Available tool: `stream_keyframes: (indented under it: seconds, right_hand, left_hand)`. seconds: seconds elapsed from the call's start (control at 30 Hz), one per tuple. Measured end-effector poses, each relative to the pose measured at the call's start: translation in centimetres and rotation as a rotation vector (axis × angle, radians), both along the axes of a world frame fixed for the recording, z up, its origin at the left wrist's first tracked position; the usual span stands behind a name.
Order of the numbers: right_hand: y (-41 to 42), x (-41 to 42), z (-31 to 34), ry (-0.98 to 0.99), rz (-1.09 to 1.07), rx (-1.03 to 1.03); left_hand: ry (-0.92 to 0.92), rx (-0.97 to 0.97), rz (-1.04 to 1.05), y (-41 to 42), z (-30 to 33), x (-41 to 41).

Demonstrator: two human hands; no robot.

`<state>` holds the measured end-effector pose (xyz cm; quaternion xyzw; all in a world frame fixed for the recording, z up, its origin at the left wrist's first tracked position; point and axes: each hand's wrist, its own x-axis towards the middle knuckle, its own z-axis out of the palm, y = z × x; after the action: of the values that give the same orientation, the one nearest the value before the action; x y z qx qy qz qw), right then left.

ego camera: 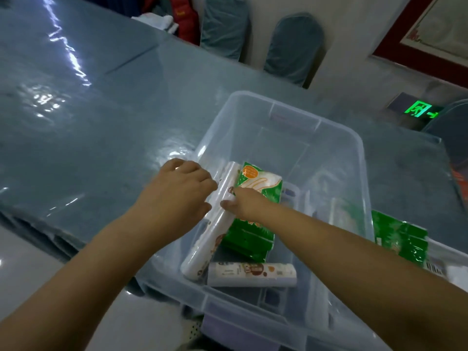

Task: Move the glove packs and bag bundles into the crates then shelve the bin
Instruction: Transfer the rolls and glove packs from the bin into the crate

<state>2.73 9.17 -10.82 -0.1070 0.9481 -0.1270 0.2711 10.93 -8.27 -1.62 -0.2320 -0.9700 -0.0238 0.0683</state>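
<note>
- Head view: both my arms reach into the clear plastic bin [278, 127], which sits at the near edge of the blue-grey table [101, 122].
- My left hand [177, 188] curls its fingers round the upper part of a long white bag bundle [210, 224] that leans against the bin's left wall, its far end raised. I judge I grip it high so that it lifts clear of the wall without snagging.
- My right hand [243, 203] meets the same roll from its right side, thumb against the wrapper. Its fingers are hidden under the hand, so I cannot tell whether it grips the roll or only steadies it.
- Just right of the roll lie green glove packs [255, 216], stacked on the bin floor. My right wrist crosses over them, so they have to wait until the roll is out.
- A second bag bundle [253, 274] lies flat across the near end of the bin, touching the foot of the first.
- Beyond the bin's right wall, more green packs [400, 236] lie in what may be a crate; its edges are hard to make out.
- Covered chairs [293, 46] stand on the far side of the table, well apart from my work.
- The bin's tall walls stand in the way most: everything has to come up and over them.
</note>
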Motion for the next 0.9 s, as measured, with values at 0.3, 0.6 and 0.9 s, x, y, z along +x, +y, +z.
stream_keyframes:
  seconds: [0.3,0.6,0.9]
  right_hand:
    - [1.9,-0.2,4.7,0.078,-0.252,-0.275]
    - [7.6,3.3,15.1,0.217,-0.566,-0.988]
    - [6.5,6.9,7.1,0.142,-0.248,-0.279]
  left_hand:
    - [0.010,0.052,-0.114,-0.3,-0.1,-0.7]
    - [-0.148,0.221,-0.032,3.7,1.9,-3.3]
    - [-0.073,0.437,-0.017,4.0,2.1,-10.1]
